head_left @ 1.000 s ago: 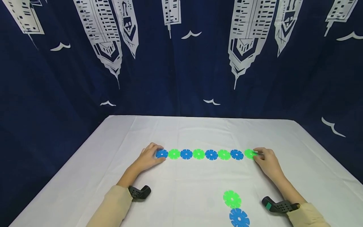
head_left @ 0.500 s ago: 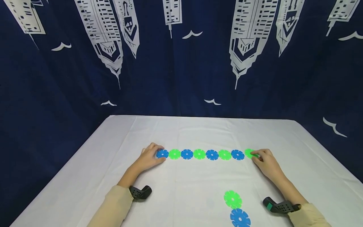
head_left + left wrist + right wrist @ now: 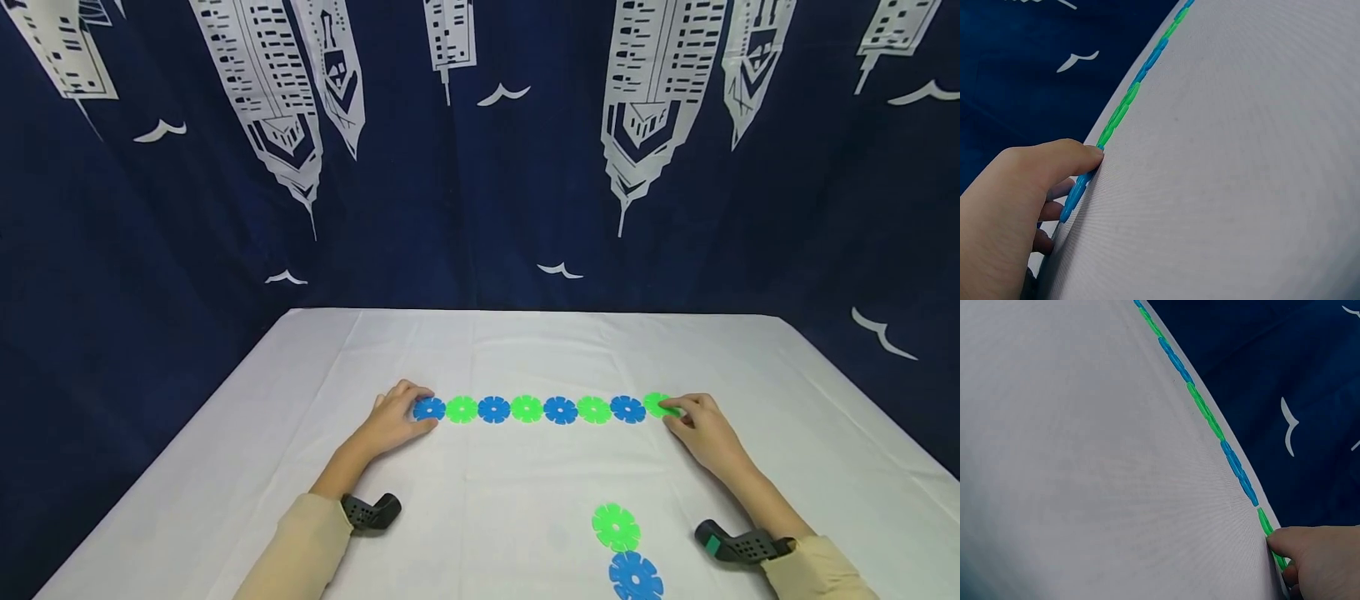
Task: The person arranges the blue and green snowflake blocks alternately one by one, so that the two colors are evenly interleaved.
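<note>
A row of notched plastic interlocking discs, blue and green by turns, runs across the white table in the head view. My left hand (image 3: pixel 397 415) holds the blue interlocking disc (image 3: pixel 429 408) at the row's left end, thumb on its near edge and fingers at its far edge. At the right end, my right hand (image 3: pixel 705 425) pinches a green interlocking disc (image 3: pixel 657 404) between thumb and fingers. Its neighbour is a blue disc (image 3: pixel 627 409); the right wrist view has a thin gap between that blue disc (image 3: pixel 1239 473) and the held green disc (image 3: pixel 1264 520).
Nearer the front lie a loose green disc (image 3: pixel 617 527) and a blue disc (image 3: pixel 636 575), edge to edge. White cloth covers the table (image 3: pixel 360 350). A dark blue curtain (image 3: pixel 465 208) with white prints hangs behind its far edge.
My right hand has shifted its grip on the green disc and brought it slightly left, closer to the neighbouring blue disc. My left hand has stayed at the left end.
</note>
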A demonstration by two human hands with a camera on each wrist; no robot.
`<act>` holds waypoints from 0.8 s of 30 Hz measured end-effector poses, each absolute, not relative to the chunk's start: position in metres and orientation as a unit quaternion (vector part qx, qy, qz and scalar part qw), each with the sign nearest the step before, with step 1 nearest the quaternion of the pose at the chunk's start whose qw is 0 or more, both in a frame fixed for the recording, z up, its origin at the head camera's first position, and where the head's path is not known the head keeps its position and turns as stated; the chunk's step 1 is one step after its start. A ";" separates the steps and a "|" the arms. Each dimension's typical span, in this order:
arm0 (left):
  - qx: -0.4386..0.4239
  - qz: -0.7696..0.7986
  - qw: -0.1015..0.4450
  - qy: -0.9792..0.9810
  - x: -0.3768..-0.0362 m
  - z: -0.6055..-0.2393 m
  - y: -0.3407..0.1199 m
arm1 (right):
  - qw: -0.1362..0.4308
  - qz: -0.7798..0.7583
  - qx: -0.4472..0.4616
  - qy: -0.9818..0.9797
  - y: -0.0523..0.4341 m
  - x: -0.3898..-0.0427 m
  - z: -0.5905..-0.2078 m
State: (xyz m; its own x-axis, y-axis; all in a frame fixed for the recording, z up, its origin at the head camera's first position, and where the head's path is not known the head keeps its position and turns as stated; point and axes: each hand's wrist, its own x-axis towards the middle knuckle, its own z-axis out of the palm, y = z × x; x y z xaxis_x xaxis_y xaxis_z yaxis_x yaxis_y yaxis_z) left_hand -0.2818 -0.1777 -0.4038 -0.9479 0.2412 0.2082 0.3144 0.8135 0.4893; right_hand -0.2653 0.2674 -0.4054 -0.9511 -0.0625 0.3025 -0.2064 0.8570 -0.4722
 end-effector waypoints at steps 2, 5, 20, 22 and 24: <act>-0.146 -0.268 0.069 -0.950 -0.282 -0.405 -0.178 | 0.140 0.259 0.072 -0.953 0.267 -0.266 -0.405; -0.149 -0.267 0.075 -0.949 -0.282 -0.406 -0.179 | 0.142 0.260 0.073 -0.952 0.267 -0.267 -0.405; -0.148 -0.270 0.073 -0.949 -0.282 -0.405 -0.179 | 0.134 0.274 0.104 -0.947 0.268 -0.261 -0.385; -0.148 -0.271 0.075 -0.948 -0.282 -0.405 -0.179 | 0.125 0.276 0.113 -0.946 0.268 -0.259 -0.378; -0.149 -0.269 0.076 -0.948 -0.281 -0.405 -0.178 | 0.116 0.277 0.121 -0.946 0.266 -0.256 -0.370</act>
State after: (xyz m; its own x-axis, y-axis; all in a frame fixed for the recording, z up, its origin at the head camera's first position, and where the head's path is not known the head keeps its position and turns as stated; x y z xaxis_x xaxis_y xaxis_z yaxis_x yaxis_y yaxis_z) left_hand -0.2813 -0.1784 -0.4052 -0.9441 0.2420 0.2238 0.3235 0.8103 0.4886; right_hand -0.2559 0.2664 -0.3701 -0.9437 -0.1647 0.2868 -0.2935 0.8168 -0.4967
